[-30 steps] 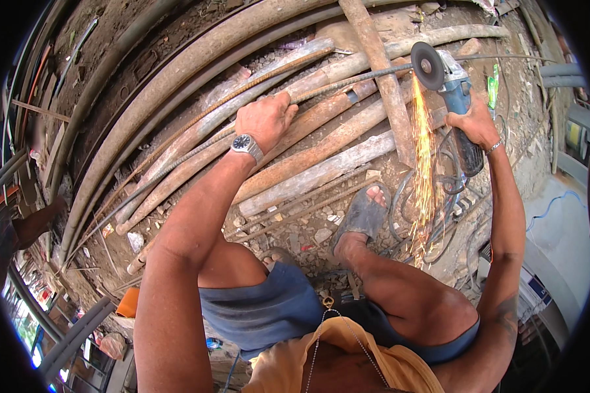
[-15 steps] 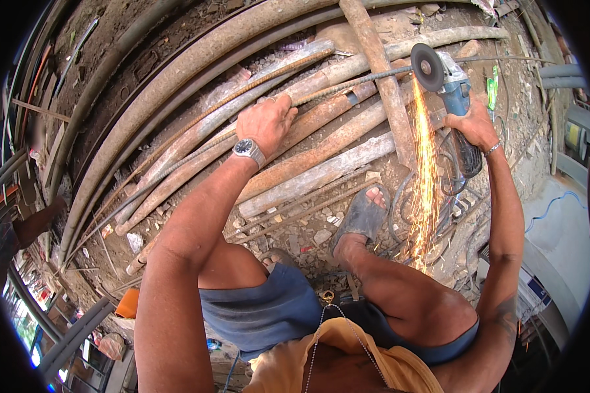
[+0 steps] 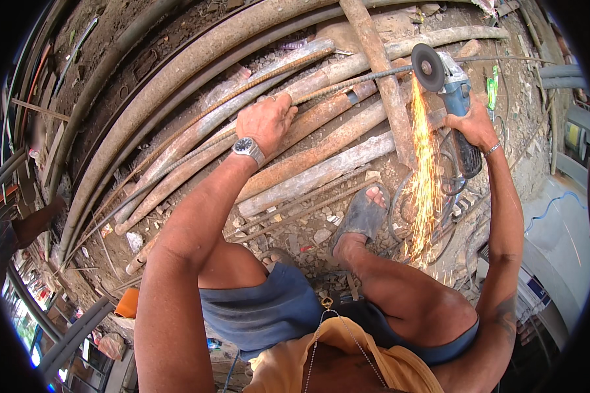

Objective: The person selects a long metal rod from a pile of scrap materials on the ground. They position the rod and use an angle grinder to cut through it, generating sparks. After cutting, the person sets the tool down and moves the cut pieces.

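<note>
My right hand [image 3: 473,124] is wrapped round the body of a blue and grey angle grinder [image 3: 457,98]. Its dark cutting disc [image 3: 428,67] meets a ribbed steel rebar [image 3: 354,81], and a stream of orange sparks [image 3: 423,190] falls from the contact toward the ground beside my foot. My left hand [image 3: 266,124] is closed over the same rebar further left, pressing it above the pipes; the fingertips are partly hidden. The rebar crosses over a rusty pipe [image 3: 390,98] that lies crosswise near the disc.
Several long rusty pipes [image 3: 321,180] lie side by side on rubble-strewn ground. A second, rustier rebar [image 3: 269,79] runs beyond my left hand. Cable loops lie below the grinder. My sandalled foot [image 3: 364,216] stands close to the sparks. An orange container [image 3: 128,302] is at lower left.
The spark stream has spread and shifted slightly in shape. Both hands, the grinder and the rebar stay in nearly the same place.
</note>
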Tool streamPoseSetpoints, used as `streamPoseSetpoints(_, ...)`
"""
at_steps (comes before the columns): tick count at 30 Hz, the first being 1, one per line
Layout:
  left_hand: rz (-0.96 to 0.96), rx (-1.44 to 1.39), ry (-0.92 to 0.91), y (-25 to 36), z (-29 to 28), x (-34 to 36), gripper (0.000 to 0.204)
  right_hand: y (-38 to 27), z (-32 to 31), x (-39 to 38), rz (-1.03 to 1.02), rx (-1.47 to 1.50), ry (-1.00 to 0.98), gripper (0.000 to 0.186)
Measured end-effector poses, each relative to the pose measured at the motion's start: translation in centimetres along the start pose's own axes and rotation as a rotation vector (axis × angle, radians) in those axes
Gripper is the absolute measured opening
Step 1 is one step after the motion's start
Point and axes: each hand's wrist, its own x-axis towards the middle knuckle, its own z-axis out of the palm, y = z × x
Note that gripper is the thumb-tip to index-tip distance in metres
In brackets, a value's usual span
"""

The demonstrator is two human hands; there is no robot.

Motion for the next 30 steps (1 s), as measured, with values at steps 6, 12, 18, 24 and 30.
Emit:
streamPoseSetpoints(6,0.002,-0.002,-0.022,0.0,-0.3,0.2,0.028,-0.3,0.0,-0.2,0.084,0.005,-0.036,0.068)
streamPoseSetpoints(12,0.012,-0.012,-0.016,-0.1,-0.3,0.2,0.027,0.0,0.2,-0.6,0.044,0.013,-0.003,0.070)
streamPoseSetpoints(18,0.011,-0.028,-0.021,-0.1,-0.4,0.2,0.027,0.8,0.5,-0.7,-0.010,0.051,0.005,0.068)
streamPoseSetpoints(24,-0.015,-0.049,-0.093,0.1,-1.3,0.7,0.031,0.3,0.5,-0.8,0.041,0.033,-0.008,0.067)
streamPoseSetpoints(30,-0.065,-0.054,-0.211,0.1,-2.0,1.4,0.038,0.7,0.6,-0.6,0.028,0.025,0.004,0.069)
